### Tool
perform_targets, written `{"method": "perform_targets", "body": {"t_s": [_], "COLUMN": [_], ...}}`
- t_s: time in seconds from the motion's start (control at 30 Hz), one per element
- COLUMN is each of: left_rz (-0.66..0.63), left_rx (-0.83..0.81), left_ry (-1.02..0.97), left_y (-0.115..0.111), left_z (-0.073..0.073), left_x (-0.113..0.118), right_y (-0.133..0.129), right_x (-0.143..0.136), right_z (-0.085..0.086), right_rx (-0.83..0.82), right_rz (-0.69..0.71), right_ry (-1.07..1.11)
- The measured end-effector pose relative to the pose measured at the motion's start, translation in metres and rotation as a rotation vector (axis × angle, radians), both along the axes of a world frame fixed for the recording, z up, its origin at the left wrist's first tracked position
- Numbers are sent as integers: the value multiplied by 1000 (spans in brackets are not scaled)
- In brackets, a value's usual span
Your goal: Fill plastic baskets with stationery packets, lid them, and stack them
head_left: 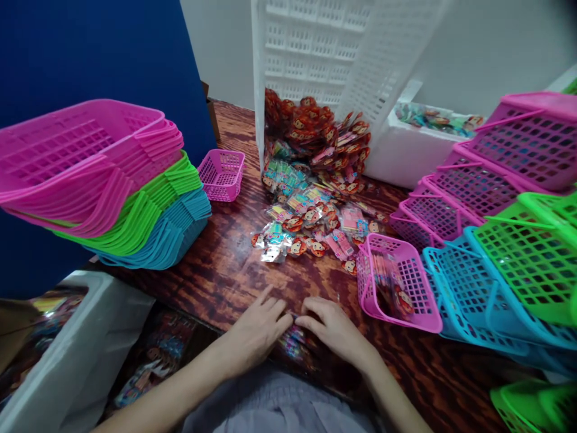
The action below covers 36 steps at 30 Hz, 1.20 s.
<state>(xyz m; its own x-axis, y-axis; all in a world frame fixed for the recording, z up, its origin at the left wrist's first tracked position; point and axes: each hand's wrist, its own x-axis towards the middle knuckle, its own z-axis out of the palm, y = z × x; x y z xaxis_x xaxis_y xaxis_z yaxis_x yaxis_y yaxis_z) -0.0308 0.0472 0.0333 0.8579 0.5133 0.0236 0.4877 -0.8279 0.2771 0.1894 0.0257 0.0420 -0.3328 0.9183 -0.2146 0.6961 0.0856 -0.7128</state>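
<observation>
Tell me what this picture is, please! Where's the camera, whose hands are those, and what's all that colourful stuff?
There's no machine doing the work here, just a person's bare left hand and right hand. The camera sits on that person's head, looking forward and down, so you see what they see.

Between the hands, by the edge of the wooden table, is a small shiny packet. Fingers reach it, but it's too blurry to tell how firmly it's held.

Ahead, packets spill from a big white bin. On the left is a stack of baskets in pink, green and blue. On the right, a pink basket has packets inside.
</observation>
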Motion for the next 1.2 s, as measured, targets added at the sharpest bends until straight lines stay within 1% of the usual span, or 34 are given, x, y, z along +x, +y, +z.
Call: {"method": "perform_targets", "body": {"t_s": [0.03,0.07,0.1,0.13,0.2,0.23,0.3,0.37,0.4,0.47,0.57,0.67,0.73,0.77,0.87,0.93,1.03,1.1,1.2], "left_rz": [6,13,23,39,64,70,87,124,152,196,208,184,159,147,124,125,130,135,170], "left_rx": [-13,-21,-26,-28,-18,-14,-15,-31,-41,-59,-72,-67,-62,-62,-75,-87,-108,-122,-145], "left_ry": [11,11,6,1,5,21,56,68,64,47,53,97,118,122,124,124,135,147,145], "left_y": [0,0,-1,-1,-1,0,0,2,2,4,5,4,2,0,-7,-9,-10,-11,-13], "left_z": [-1,-2,-3,-4,-6,-7,-8,-10,-11,-13,-14,-10,-8,-7,-5,-4,-2,0,0], "left_x": [0,0,1,2,6,8,12,13,13,10,5,1,-2,-3,-7,-8,-9,-10,-18], "right_y": [5,13,23,35,63,78,105,123,126,120,91,61,50,48,52,60,75,83,85], "right_x": [5,10,15,20,29,33,36,35,32,23,5,-6,-6,-5,-4,-8,-18,-20,-15], "right_z": [-1,-3,-5,-10,-20,-26,-37,-44,-45,-44,-35,-22,-14,-11,-9,-12,-14,-14,-9], "right_rx": [-18,-1,56,142,313,352,336,300,295,308,293,202,174,191,348,430,470,509,629], "right_rz": [-37,-97,-183,-293,-530,-627,-758,-807,-798,-727,-535,-298,-167,-124,-8,138,338,381,321], "right_ry": [18,24,6,-41,-209,-304,-443,-496,-509,-536,-520,-328,-213,-197,-300,-382,-460,-519,-584]}}
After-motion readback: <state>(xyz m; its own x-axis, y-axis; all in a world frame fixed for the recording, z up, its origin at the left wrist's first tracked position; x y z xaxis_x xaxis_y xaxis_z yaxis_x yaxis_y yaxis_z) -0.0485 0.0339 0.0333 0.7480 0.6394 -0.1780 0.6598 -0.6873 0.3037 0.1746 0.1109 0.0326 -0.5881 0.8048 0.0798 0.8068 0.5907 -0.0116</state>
